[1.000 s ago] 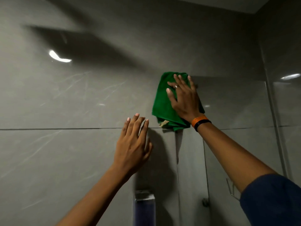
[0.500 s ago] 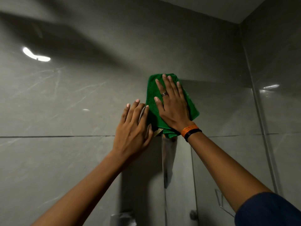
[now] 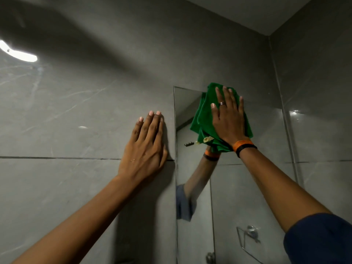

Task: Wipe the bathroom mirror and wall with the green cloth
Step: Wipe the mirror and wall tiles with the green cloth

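The folded green cloth (image 3: 204, 119) is pressed flat against the top of the mirror (image 3: 257, 187), near its upper edge. My right hand (image 3: 228, 121) lies spread on the cloth, holding it to the glass; the wrist wears an orange and a black band. My left hand (image 3: 146, 147) rests flat, fingers together, on the grey tiled wall (image 3: 76, 121) just left of the mirror's left edge. The mirror reflects my right forearm and the cloth's underside.
A side wall (image 3: 323, 111) meets the mirror wall at a corner on the right. A wire holder (image 3: 247, 239) shows in the mirror low down. A lamp glare (image 3: 19, 54) shines on the tiles at upper left. The ceiling (image 3: 257, 12) is close above.
My right hand has slid the cloth rightward onto the mirror's top. My left hand stays flat on the wall and now sits apart from the cloth. The view has shifted.
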Motion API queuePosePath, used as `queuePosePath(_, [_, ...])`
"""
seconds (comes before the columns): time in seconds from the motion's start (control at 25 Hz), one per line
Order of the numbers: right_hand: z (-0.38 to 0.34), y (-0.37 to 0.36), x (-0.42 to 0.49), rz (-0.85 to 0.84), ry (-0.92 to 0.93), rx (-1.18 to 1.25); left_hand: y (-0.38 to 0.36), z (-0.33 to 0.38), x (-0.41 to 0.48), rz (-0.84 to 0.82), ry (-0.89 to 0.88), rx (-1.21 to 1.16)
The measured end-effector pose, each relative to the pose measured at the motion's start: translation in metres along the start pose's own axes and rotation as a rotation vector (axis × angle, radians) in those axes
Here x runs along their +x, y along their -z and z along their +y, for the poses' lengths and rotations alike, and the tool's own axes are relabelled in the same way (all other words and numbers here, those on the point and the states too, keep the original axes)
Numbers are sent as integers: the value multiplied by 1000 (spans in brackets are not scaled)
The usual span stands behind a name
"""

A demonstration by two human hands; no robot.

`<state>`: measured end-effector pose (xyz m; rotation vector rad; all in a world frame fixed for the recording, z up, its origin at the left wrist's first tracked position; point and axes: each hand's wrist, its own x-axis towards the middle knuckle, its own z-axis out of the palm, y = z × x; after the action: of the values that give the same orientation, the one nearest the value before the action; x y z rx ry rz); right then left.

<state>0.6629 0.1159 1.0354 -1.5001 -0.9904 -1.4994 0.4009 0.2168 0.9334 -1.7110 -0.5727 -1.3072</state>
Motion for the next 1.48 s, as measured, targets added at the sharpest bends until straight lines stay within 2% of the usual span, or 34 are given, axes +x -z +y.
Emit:
queuePosePath(0.28, [85, -7, -1, -44, -214, 34, -1, 3, -2, 36, 6, -33])
queuePosePath(0.8, [162, 4, 5, -217, -605, 11, -3, 5, -9, 43, -17, -54])
queuePosePath(1.08, [165, 6, -18, -212, -595, -2, -2, 12, -24, 15, -5, -75])
queuePosePath(1.48, [140, 2, -155, -158, -603, 12, 1, 39, -89, -39, -55, -161])
